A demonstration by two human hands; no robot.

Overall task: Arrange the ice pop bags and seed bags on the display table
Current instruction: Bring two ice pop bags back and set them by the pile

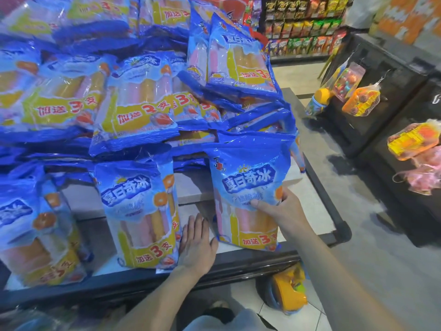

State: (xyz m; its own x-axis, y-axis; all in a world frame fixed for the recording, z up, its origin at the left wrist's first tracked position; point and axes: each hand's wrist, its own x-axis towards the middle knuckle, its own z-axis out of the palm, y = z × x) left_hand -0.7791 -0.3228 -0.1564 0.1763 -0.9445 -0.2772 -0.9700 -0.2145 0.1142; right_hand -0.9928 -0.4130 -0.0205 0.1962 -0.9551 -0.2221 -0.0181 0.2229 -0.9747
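A blue ice pop bag (pixel 245 185) with pink and yellow sticks stands upright at the front right of the display table (pixel 238 247), and my right hand (pixel 279 209) grips its right side. My left hand (pixel 195 244) rests flat, fingers apart, on the table edge between that bag and a second upright ice pop bag (pixel 140 211), touching the second bag's right edge. A third upright bag (pixel 35 235) stands at the far left. Behind them, several more ice pop bags (pixel 133 101) lie stacked in a heap. I see no seed bags.
A dark shelf unit (pixel 386 87) with hanging netted toys (pixel 360 101) stands across the aisle on the right. Snack shelves (pixel 303 27) fill the background. A yellow and blue object (pixel 288 292) lies on the floor under the table's front edge.
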